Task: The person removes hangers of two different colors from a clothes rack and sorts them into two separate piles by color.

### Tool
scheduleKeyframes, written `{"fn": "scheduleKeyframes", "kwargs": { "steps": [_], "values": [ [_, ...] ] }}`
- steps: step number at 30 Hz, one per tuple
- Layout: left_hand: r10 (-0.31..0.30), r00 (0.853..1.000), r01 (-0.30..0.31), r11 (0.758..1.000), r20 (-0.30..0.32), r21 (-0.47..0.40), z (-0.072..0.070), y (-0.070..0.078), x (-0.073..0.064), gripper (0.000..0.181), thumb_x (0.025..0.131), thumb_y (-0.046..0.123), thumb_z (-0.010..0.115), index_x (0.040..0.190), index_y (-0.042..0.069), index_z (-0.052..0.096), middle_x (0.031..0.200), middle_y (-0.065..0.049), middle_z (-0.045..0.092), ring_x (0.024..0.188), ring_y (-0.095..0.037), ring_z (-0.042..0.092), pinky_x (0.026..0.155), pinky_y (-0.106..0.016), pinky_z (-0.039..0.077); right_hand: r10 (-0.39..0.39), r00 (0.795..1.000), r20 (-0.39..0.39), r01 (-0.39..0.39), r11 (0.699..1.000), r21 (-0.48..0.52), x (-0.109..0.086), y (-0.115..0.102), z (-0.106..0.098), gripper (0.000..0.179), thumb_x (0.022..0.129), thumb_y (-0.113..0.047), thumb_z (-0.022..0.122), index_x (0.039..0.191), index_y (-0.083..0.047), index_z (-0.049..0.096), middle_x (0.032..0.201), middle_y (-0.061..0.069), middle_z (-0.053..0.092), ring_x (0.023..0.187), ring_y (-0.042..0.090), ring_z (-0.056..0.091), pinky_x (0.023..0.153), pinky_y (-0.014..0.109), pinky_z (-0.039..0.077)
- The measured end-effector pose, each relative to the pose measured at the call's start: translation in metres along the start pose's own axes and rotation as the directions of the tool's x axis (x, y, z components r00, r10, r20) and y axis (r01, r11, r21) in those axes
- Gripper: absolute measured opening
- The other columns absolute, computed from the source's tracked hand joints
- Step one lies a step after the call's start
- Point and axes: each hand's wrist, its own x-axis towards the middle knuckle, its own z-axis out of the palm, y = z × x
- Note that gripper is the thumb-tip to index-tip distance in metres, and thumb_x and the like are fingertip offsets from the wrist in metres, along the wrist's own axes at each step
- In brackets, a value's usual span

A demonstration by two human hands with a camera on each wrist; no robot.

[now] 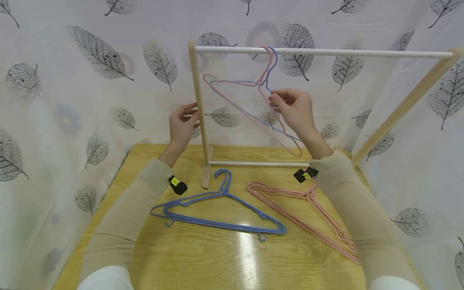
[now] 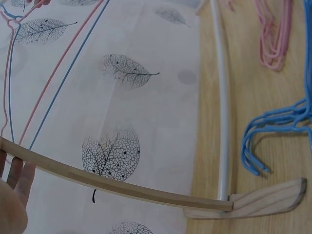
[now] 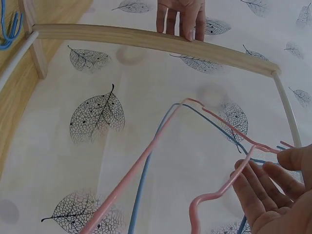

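A pink hanger (image 1: 286, 148) and a blue hanger (image 1: 276, 60) hang side by side from the white top rail of a wooden clothes rack (image 1: 232, 50). My right hand (image 1: 295, 110) is at the blue hanger's shoulder just below the hook, pinching it between thumb and fingertips. In the right wrist view the pink hanger's arm (image 3: 214, 195) crosses in front of the extended fingers. My left hand (image 1: 183, 125) holds the rack's left wooden post (image 1: 198, 92), its thumb on the near side and fingertips partly hidden behind.
Several blue hangers (image 1: 217, 219) lie stacked on the wooden table (image 1: 203, 257), left of several pink hangers (image 1: 282, 209). The rack's lower white bar (image 1: 253, 164) runs behind them. A leaf-patterned curtain (image 1: 119, 92) surrounds the table at the back and sides.
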Motion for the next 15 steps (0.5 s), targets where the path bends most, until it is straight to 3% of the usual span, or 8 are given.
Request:
{"fn": "scheduleKeyframes", "kwargs": {
  "steps": [3,7,15],
  "values": [
    [0.002,1.000,-0.002,1.000,0.000,-0.005,0.000,0.000,0.000,0.030,0.102,0.007,0.069,0.131,0.001,0.069,0.098,0.009,0.068,0.085,-0.007,0.069,0.080,-0.023,0.070,0.019,1.000,0.013,-0.020,0.998,0.061,0.006,0.001,0.008,0.023,0.103,-0.011,0.068,0.116,0.007,0.075,0.087,-0.011,0.078,0.078,0.000,0.075,0.073,0.013,0.067],
    [0.004,1.000,-0.004,1.000,-0.002,-0.008,0.000,-0.001,0.000,0.031,0.101,0.010,0.071,0.131,0.001,0.069,0.102,0.004,0.070,0.086,-0.008,0.069,0.082,-0.025,0.070,0.054,0.998,0.042,-0.059,0.990,0.125,0.011,0.001,0.018,0.024,0.103,-0.012,0.068,0.119,0.005,0.075,0.088,-0.009,0.079,0.079,0.004,0.077,0.074,0.015,0.068],
    [0.009,1.000,-0.009,1.000,-0.003,0.004,0.000,-0.001,0.000,0.032,0.101,0.012,0.072,0.131,0.002,0.070,0.103,0.003,0.070,0.086,-0.008,0.069,0.082,-0.027,0.071,0.153,0.985,0.082,-0.162,0.981,0.110,0.018,-0.005,0.031,0.031,0.106,-0.021,0.066,0.127,0.000,0.072,0.101,0.002,0.082,0.087,0.006,0.079,0.083,0.022,0.070]
  ]
}}
